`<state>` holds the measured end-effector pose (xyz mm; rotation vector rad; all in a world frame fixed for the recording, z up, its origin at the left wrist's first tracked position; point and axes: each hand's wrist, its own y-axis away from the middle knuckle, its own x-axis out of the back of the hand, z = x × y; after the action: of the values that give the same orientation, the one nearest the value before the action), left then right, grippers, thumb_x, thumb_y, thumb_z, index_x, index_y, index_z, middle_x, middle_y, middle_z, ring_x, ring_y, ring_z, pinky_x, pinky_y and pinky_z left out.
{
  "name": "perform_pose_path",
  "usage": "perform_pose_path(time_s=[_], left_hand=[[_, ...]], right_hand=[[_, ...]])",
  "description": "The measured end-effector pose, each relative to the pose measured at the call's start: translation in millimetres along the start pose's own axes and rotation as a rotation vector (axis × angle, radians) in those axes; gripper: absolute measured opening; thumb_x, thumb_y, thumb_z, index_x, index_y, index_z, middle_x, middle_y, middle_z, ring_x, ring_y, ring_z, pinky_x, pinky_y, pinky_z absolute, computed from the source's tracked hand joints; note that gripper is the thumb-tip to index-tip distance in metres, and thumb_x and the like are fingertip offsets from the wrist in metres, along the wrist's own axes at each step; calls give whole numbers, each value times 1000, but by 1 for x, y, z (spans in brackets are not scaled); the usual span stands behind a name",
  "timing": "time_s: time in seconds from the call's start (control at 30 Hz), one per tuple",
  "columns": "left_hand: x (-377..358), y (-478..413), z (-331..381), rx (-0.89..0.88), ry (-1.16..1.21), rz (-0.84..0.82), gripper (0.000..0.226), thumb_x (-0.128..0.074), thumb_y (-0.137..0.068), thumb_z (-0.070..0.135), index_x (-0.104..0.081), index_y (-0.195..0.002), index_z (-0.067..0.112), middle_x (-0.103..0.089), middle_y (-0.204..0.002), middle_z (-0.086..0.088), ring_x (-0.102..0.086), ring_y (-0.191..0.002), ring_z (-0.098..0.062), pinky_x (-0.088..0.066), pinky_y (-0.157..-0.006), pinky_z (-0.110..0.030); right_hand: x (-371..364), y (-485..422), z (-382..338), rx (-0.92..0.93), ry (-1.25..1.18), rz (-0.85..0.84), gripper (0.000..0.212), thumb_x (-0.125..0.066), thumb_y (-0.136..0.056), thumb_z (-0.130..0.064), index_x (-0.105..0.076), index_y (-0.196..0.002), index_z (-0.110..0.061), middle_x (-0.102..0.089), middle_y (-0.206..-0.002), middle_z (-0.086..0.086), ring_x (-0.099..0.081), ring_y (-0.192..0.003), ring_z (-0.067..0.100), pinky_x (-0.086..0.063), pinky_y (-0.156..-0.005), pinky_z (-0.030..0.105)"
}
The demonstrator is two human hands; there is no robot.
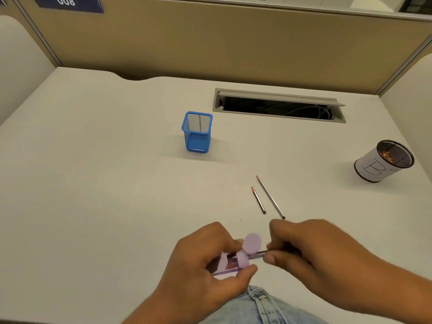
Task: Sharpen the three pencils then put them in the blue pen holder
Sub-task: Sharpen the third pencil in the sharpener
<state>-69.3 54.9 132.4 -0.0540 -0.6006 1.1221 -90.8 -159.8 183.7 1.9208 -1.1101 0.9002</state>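
While both hands' fingers pinch sharpener (236, 260) & pencil (258, 253), white desk (93, 183) sits w/ beige partition (210, 43) behind.

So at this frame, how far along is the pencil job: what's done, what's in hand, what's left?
Done, apparently: two pencils, a shorter pencil and a longer pencil, lie on the desk with pointed tips. In hand: the left hand holds the purple sharpener while the right hand feeds in the third pencil. Left: the blue pen holder looks empty, so all three still need to go in.
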Motion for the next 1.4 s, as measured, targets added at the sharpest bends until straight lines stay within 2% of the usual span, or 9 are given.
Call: perform_pose_path(time_s=[0.07,0.13,0.33,0.53,0.8,1.07,1.2,1.27,1.4], left_hand=[[-1,2,-5,-97,-74,-84,21,-85,-69,22,-67,-75,15,-62,-66,1,-53,-58,-9,-48,-52,-18],[0,2,-4,-42,-50,-144,21,-86,-67,24,-67,-74,17,-61,-66,5,-51,-56,-5,-42,-52,-11],[-7,2,5,575,405,-79,22,-86,-58,27,-67,-65,18,-66,-56,8,-57,-48,-5,-47,-54,-19],[-19,0,15,528,454,3,23,-85,-54,26,-65,-63,21,-66,-55,8,-57,-45,-2,-46,-50,-14],[-14,-2,0,-134,-60,-122,24,-84,-68,25,-63,-77,18,-56,-65,6,-46,-57,2,-48,-48,-20],[-6,-18,13,502,443,-116,22,-89,-63,20,-67,-62,23,-64,-57,11,-57,-48,-5,-45,-51,-16],[-6,-20,13,542,481,-131,23,-88,-66,14,-67,-61,21,-64,-55,9,-51,-45,-3,-43,-49,-15],[-2,-18,10,405,334,-128,22,-87,-62,25,-66,-64,25,-62,-57,12,-52,-49,-3,-43,-50,-16],[6,-16,1,-32,6,-224,25,-85,-67,25,-61,-73,24,-54,-65,12,-47,-58,9,-47,-48,-19]], right_hand=[[-6,1,6,-289,-558,-180,29,-66,-88,-40,-51,-67,-29,-45,-55,-10,-35,-56,15,-29,-55,32],[-6,2,8,-389,-702,-274,30,-71,-84,-38,-53,-65,-24,-43,-54,-7,-33,-56,17,-26,-56,31],[3,10,3,2,0,56,16,-62,-86,-49,-53,-85,-35,-62,-74,-17,-49,-60,6,-35,-51,14],[3,12,9,327,434,184,31,-46,-96,-44,-49,-71,-26,-47,-55,-5,-40,-45,22,-32,-38,30],[6,6,6,-510,-796,-349,44,-75,-78,-52,-47,-64,-21,-45,-52,-3,-28,-46,14,-21,-44,24],[15,9,7,90,130,140,16,-62,-86,-49,-55,-80,-36,-55,-68,-18,-48,-60,3,-34,-50,12],[11,6,8,296,408,169,32,-48,-95,-44,-57,-71,-25,-48,-58,-9,-43,-48,19,-33,-40,28],[5,4,5,149,198,89,33,-50,-92,-51,-45,-70,-28,-41,-54,-11,-35,-47,12,-31,-43,25],[3,-6,6,-415,-813,-345,39,-72,-80,-52,-52,-67,-20,-45,-53,-5,-31,-47,14,-23,-47,27]])
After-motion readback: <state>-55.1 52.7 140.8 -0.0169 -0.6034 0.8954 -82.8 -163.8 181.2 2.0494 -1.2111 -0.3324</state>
